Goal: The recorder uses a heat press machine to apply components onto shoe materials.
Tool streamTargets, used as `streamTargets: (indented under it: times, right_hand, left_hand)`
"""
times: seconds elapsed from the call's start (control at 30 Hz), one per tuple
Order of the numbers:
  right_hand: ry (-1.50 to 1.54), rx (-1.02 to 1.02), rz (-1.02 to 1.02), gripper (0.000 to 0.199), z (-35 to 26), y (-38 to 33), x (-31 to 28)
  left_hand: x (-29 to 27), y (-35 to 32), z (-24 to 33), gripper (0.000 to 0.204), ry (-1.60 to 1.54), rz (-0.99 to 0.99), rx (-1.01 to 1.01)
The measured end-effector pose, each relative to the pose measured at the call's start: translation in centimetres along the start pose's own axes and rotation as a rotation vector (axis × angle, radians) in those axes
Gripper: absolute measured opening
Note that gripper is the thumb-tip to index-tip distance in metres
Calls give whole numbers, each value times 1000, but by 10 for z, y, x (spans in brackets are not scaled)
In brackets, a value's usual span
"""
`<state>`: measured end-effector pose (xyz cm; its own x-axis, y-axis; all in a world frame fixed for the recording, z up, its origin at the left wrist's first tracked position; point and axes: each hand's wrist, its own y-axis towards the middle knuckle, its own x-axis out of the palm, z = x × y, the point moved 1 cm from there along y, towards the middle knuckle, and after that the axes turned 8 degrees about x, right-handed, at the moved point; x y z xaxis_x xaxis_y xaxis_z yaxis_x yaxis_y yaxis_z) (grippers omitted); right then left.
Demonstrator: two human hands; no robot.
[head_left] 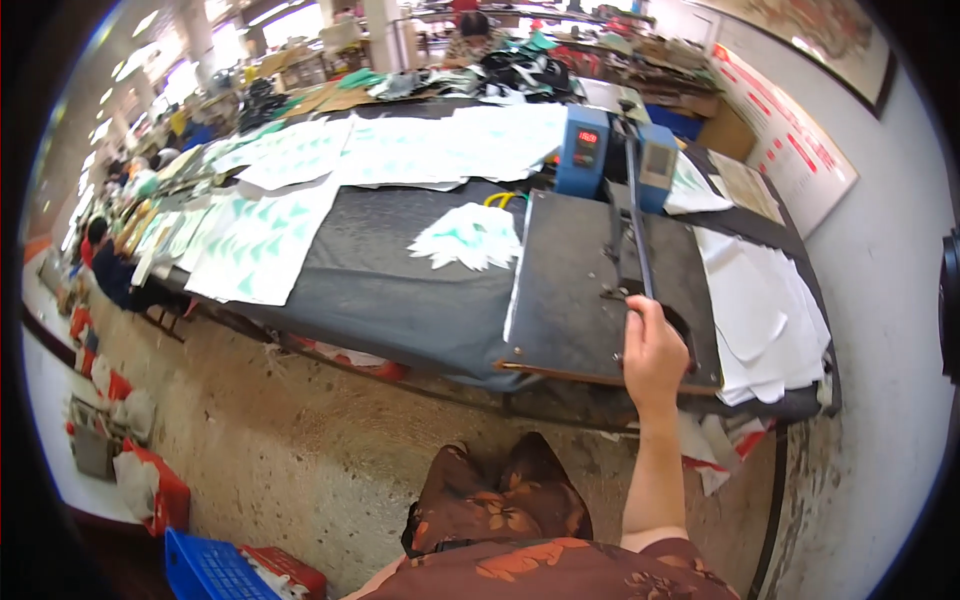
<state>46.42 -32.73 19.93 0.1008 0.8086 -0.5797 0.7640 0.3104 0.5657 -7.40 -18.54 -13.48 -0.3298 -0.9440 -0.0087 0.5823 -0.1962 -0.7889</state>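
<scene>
My right hand (pixel 655 350) is closed round the near end of a long dark lever (pixel 637 215) on a press with a flat dark plate (pixel 560 270). Blue control boxes stand behind the plate; the left box (pixel 581 150) has a lit red display. Left of the plate lies a small fanned pile of white and pale green cut pieces (pixel 468 237), with a yellow loop (pixel 498 200) behind it. White sheets (pixel 760 310) are stacked right of the plate. My left hand is out of the picture; only a bit of upper arm shows at the lower edge.
White sheets with green triangle prints (pixel 265 235) cover the table's left and back. Dark and green scraps (pixel 525 75) are heaped behind. A seated person (pixel 125 270) is at the left. A blue crate (pixel 205 565) stands on the floor, and a wall (pixel 890 300) is close on the right.
</scene>
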Motion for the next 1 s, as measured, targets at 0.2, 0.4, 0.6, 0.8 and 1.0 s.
streamTargets:
  times: [0.2, 0.4, 0.6, 0.8, 1.0]
  right_hand:
    - [-91, -56, 33, 11, 5, -4, -3]
    - [-91, -96, 27, 10, 6, -4, 0]
    - [-76, -113, 34, 6, 4, -5, 3]
    - [-95, -79, 6, 6, 2, -7, -1]
    - [-87, -129, 37, 6, -1, -7, 0]
  left_hand:
    - [-2, 4, -8, 57, 110, -12, -24]
    - [8, 8, -18, 56, 152, 46, -44]
    - [15, 10, -18, 55, 179, 155, -59]
    - [33, 13, -13, 53, 179, 285, -76]
    - [56, 9, -10, 52, 192, 363, -110]
